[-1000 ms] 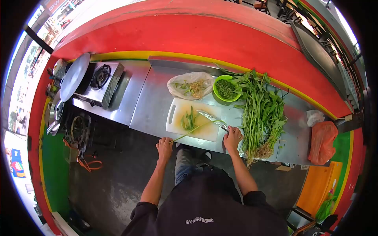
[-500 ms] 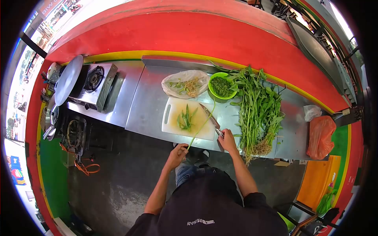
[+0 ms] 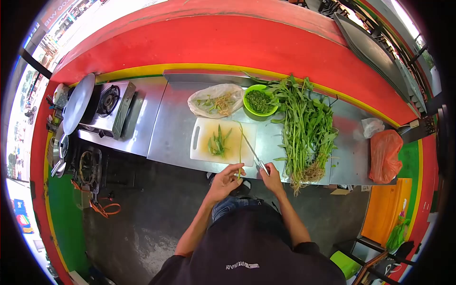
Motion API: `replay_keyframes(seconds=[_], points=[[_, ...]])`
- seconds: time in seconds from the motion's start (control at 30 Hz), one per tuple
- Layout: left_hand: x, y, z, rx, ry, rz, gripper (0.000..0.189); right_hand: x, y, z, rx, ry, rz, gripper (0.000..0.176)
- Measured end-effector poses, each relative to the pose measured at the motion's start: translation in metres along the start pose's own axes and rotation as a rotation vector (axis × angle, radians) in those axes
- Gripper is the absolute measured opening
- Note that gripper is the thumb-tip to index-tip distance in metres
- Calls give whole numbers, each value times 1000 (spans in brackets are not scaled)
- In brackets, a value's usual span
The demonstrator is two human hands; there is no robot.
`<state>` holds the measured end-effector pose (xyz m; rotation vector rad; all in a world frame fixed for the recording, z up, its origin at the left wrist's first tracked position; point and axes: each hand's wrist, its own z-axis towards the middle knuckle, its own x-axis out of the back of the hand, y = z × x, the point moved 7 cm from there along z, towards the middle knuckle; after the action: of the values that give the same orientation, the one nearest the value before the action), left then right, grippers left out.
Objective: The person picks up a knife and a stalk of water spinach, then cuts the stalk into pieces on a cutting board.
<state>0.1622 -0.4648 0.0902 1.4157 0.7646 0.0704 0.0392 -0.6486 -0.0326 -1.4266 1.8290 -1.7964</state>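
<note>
My left hand (image 3: 226, 181) is at the counter's front edge, fingers closed on the lower end of a long green stem (image 3: 240, 148). The stem runs up over the right part of the white cutting board (image 3: 199, 151). Close by on the right, my right hand (image 3: 271, 178) grips a knife (image 3: 257, 158) by its handle, the blade pointing up and left over the board's right edge. Cut green leaves (image 3: 218, 142) lie in the middle of the board, on a yellowish stained patch.
Behind the board are a plastic bag (image 3: 201, 97) with root trimmings and a green bowl (image 3: 259, 112) of chopped greens. A large bunch of leafy stems (image 3: 306, 128) lies to the right. A gas stove (image 3: 122, 110) stands left; an orange bag (image 3: 384, 156) sits far right.
My left hand has moved right and up with the stem, which now stands more upright in view. The knife blade has turned slightly and shows edge-on. The whole view has shifted a little.
</note>
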Motion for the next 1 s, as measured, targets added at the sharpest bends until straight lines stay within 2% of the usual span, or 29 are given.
replay_keyframes(seconds=[0.07,0.1,0.17,0.2,0.23,0.3,0.37,0.43,0.5,0.57,0.63,0.73,0.97,1.0], points=[[2,12,10,-109,132,291,36,6,-4,-14,14,16,78,25],[0,13,15,-114,127,291,36,8,-6,-20,30,21,158,23],[3,29,22,-281,243,519,25,13,-9,-31,49,36,180,24],[-10,55,25,-345,300,632,17,15,-5,-35,22,36,191,24],[-16,65,30,-354,299,632,17,16,2,-38,-5,37,202,23],[-27,87,34,-520,324,719,16,21,3,-45,12,31,229,21],[-32,101,40,-580,361,739,21,29,4,-55,-133,52,320,26],[-41,116,41,-748,366,801,21,36,-7,-59,-124,64,322,24],[-44,126,45,-760,343,829,22,46,-23,-69,-183,58,448,22],[-54,140,41,-886,337,854,24,56,-40,-77,-196,38,485,22],[-62,152,39,-932,354,825,24,62,-50,-80,-190,23,567,23],[-68,170,34,-1029,360,661,21,66,-49,-79,-204,-10,515,24],[-60,180,38,-1055,338,727,19,56,-32,-76,-231,-78,372,26],[-57,178,39,-1055,344,728,19,57,-40,-77,-217,-82,385,33]])
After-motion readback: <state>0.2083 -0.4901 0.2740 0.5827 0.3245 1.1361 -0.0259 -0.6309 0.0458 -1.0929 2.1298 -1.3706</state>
